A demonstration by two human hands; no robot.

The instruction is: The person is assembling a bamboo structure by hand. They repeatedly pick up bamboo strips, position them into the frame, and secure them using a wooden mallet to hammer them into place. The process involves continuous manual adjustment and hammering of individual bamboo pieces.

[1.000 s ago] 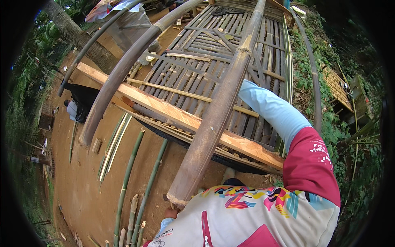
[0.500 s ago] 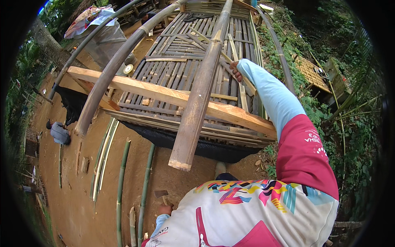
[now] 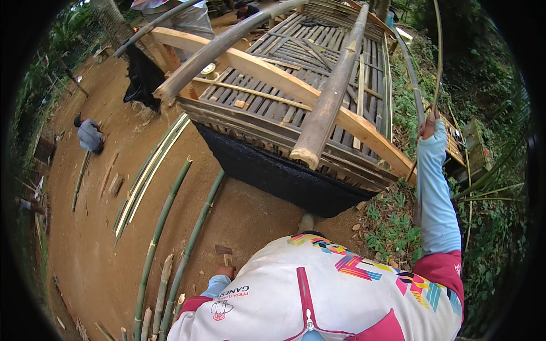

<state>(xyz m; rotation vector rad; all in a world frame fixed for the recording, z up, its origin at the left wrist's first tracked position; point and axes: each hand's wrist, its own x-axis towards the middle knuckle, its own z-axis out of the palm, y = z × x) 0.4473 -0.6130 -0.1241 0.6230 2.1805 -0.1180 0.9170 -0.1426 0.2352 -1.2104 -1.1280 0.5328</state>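
My right arm stretches out to the far right, and my right hand (image 3: pixel 430 126) is closed around a long thin bamboo strip (image 3: pixel 438 62) held roughly upright. The strip rises past the top of the view and passes close to a curved bamboo pole (image 3: pixel 410 71). Low and near my body, my left hand (image 3: pixel 226 271) is closed on the wooden handle of a hatchet (image 3: pixel 223 249) with a brownish metal head. Ahead lies a platform of bamboo slats (image 3: pixel 284 113), crossed by a sawn timber beam (image 3: pixel 267 75) and a thick bamboo pole (image 3: pixel 335 85).
Black sheeting (image 3: pixel 267 170) hangs from the platform's near side. Green bamboo poles (image 3: pixel 165 219) and pale split strips (image 3: pixel 151 170) lie on the brown ground at left. A person (image 3: pixel 90 135) crouches far left; another person (image 3: pixel 247 12) is behind the platform. Plants (image 3: pixel 392 227) grow at right.
My right hand has moved from over the slats out to the right, and the bamboo strip in it now stands upright. The view has shifted; my left hand still holds the hatchet.
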